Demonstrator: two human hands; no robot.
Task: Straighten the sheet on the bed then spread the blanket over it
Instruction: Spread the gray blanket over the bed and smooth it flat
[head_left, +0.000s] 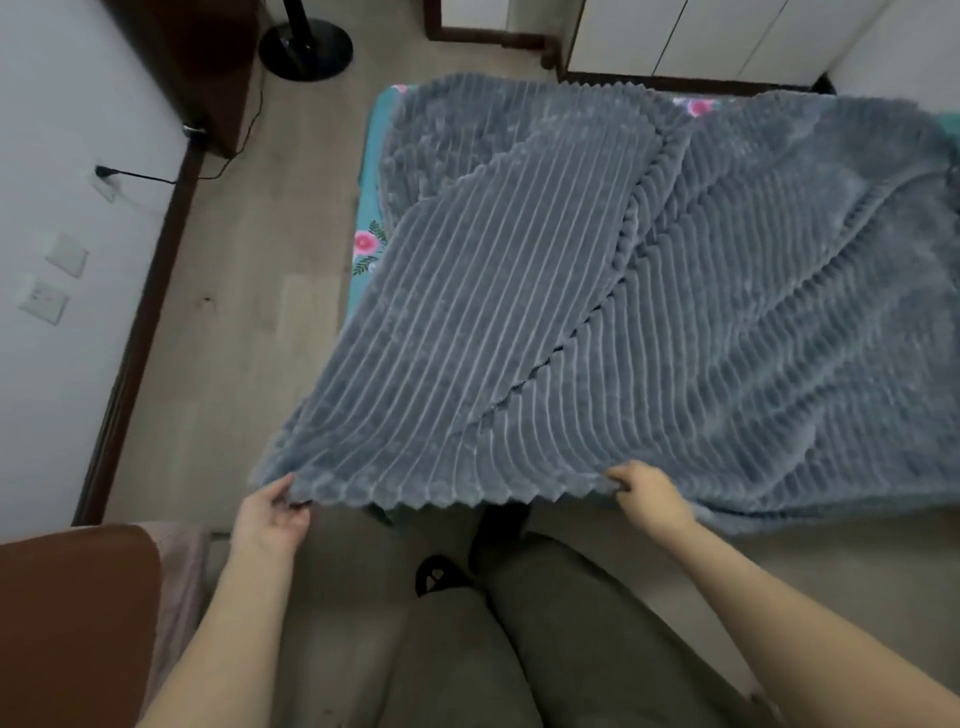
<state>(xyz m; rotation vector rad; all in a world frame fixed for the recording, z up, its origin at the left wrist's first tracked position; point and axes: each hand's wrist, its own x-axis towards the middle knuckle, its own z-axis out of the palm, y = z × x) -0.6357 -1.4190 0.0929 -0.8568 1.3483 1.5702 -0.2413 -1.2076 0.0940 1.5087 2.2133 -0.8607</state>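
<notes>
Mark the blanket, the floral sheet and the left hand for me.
blanket (519, 312), head view, ribbed top of the folded-over flap.
floral sheet (366, 249), head view, exposed strip left of the blanket.
left hand (270, 512), head view, middle of the hand.

Open floor runs along the left edge of the bed as far as the wall. A fan base and a cable lie off its far left corner. White cupboards crowd the far edge. A folded layer of the blanket ridges the middle.
</notes>
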